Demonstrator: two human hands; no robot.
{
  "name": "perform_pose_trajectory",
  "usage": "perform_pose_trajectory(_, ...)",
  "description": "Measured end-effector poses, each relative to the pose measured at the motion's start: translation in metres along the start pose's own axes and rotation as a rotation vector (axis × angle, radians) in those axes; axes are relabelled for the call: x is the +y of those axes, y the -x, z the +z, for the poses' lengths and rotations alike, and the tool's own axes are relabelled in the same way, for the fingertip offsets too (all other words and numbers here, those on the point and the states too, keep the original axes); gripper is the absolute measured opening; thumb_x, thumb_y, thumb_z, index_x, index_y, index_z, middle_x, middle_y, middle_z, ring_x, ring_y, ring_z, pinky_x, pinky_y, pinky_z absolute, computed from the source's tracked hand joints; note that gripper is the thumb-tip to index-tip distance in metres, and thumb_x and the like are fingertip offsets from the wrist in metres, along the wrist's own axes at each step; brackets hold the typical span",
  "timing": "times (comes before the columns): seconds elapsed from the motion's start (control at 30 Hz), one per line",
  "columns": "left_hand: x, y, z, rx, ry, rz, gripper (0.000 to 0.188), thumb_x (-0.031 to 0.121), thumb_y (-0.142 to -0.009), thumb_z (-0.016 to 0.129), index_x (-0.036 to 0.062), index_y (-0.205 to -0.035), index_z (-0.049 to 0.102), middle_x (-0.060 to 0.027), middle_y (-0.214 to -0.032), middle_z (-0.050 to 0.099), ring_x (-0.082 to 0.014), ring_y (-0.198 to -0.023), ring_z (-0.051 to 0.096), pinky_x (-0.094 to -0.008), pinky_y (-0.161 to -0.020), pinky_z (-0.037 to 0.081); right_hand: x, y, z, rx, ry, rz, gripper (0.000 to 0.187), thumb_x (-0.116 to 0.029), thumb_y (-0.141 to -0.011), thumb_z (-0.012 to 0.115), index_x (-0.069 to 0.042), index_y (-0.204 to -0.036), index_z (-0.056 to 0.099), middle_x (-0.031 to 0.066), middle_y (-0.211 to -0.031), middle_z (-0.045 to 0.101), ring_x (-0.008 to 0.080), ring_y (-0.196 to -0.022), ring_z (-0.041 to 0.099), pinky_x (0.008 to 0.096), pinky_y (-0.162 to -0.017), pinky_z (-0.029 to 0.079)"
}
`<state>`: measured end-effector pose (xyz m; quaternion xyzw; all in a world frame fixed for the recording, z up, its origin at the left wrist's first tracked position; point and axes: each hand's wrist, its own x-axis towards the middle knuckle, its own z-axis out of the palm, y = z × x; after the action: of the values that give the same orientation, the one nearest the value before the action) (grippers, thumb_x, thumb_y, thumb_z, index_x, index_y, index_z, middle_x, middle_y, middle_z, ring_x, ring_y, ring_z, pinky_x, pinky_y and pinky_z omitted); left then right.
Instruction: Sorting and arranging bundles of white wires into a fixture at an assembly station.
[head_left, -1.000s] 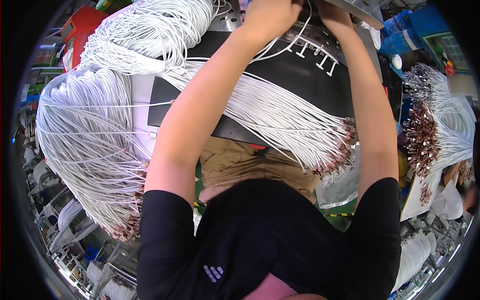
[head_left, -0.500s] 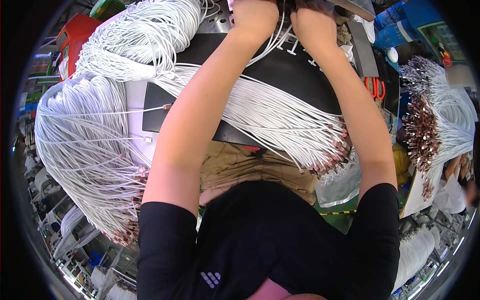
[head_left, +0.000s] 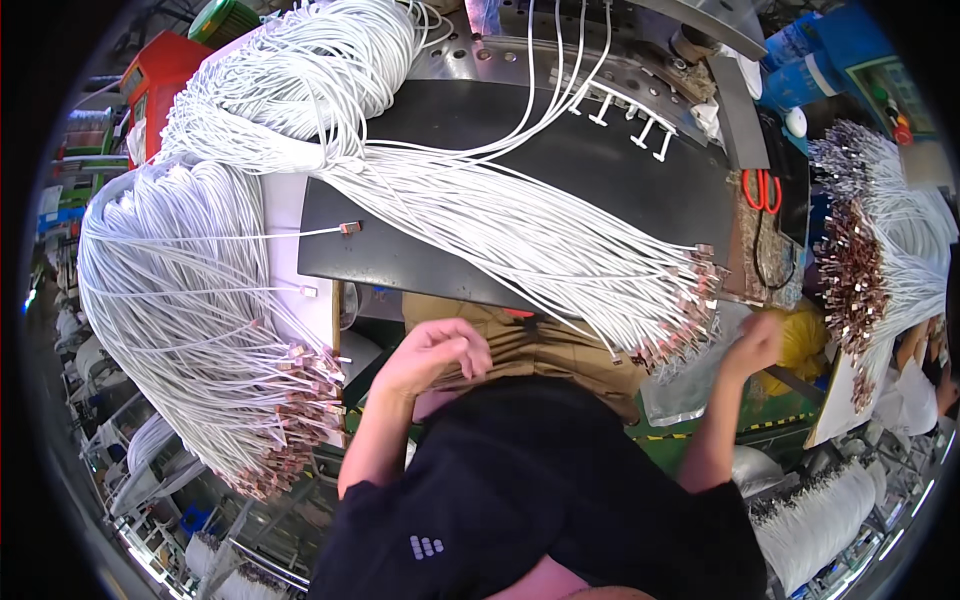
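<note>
My left hand (head_left: 437,357) hangs over my lap below the near edge of the black mat (head_left: 425,262), its fingers loosely bent and nothing seen in them. My right hand (head_left: 757,345) is off to the right, beside the clear plastic bag (head_left: 675,395), with its fingers curled in and no object visible. Between and beyond my hands, a bundle of white cables (head_left: 520,220) lies across the mat, its copper-coloured connectors (head_left: 685,310) at the right end. Several strands (head_left: 530,110) rise from it to the metal plate (head_left: 480,62). A white moulded strip with T-shaped prongs (head_left: 625,105) lies by the plate's edge.
A large coil of white cables (head_left: 290,80) sits at the far left, with another hanging bundle (head_left: 180,280) nearer. Red-handled scissors (head_left: 762,190) lie on the right. More cables (head_left: 890,220) hang at the far right, near a yellow bag (head_left: 800,340).
Both hands have drawn back from the metal plate toward my body, the left to my lap and the right out to the side. The strands by the plate are now uncovered.
</note>
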<state>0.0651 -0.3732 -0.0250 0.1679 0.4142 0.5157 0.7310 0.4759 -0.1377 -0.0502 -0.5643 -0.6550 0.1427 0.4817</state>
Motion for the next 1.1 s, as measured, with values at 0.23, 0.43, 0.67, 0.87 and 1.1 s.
perform_pose_trajectory(0.23,-0.032,-0.032,-0.060,0.769,0.008,0.462,0.023,0.020,-0.103,0.054,0.0010,-0.095,0.064,-0.0094,-0.083,0.070,-0.0172,-0.075,0.067,-0.0275,-0.073,0.053,0.011,0.142,0.018,-0.640,0.043,0.248,0.034,-0.008,-0.085,0.068,-0.002,-0.117,0.059,0.0120,-0.119,0.056,0.0253,-0.105,0.056,0.0380,-0.095,0.045)
perform_pose_trajectory(0.43,-0.031,-0.029,-0.053,0.806,0.076,0.427,0.022,0.017,-0.103,0.053,0.0018,-0.090,0.063,-0.0086,-0.082,0.070,-0.0161,-0.077,0.067,-0.0281,-0.072,0.053,0.073,0.163,0.010,-0.772,-0.087,0.638,0.038,-0.012,-0.083,0.070,-0.007,-0.119,0.060,0.0114,-0.129,0.053,0.0300,-0.117,0.054,0.0450,-0.106,0.039)
perform_pose_trajectory(0.67,-0.046,-0.022,-0.067,0.804,0.105,0.388,0.014,0.018,-0.100,0.058,0.0041,-0.100,0.061,-0.0071,-0.097,0.069,-0.0177,-0.085,0.067,-0.0317,-0.073,0.055,0.036,0.126,0.006,-1.094,0.181,0.090,0.040,-0.018,-0.085,0.069,-0.008,-0.122,0.056,0.0082,-0.125,0.057,0.0279,-0.112,0.058,0.0499,-0.106,0.040)
perform_pose_trajectory(0.87,-0.038,-0.023,-0.067,0.847,0.134,0.343,0.017,0.021,-0.101,0.059,0.0047,-0.104,0.060,-0.0066,-0.097,0.068,-0.0183,-0.084,0.067,-0.0311,-0.071,0.055,0.067,0.144,0.008,-1.090,0.060,0.179,0.036,-0.024,-0.088,0.068,-0.010,-0.120,0.060,0.0096,-0.121,0.060,0.0271,-0.109,0.060,0.0482,-0.099,0.047)
perform_pose_trajectory(1.1,-0.050,-0.037,-0.035,0.760,0.018,0.344,0.039,0.036,-0.106,0.047,0.0012,-0.097,0.063,-0.0098,-0.085,0.069,-0.0196,-0.078,0.066,-0.0320,-0.070,0.054,0.022,0.089,0.024,-1.087,0.033,0.481,0.024,-0.023,-0.094,0.060,-0.005,-0.103,0.072,0.0131,-0.108,0.070,0.0258,-0.102,0.066,0.0381,-0.083,0.056)
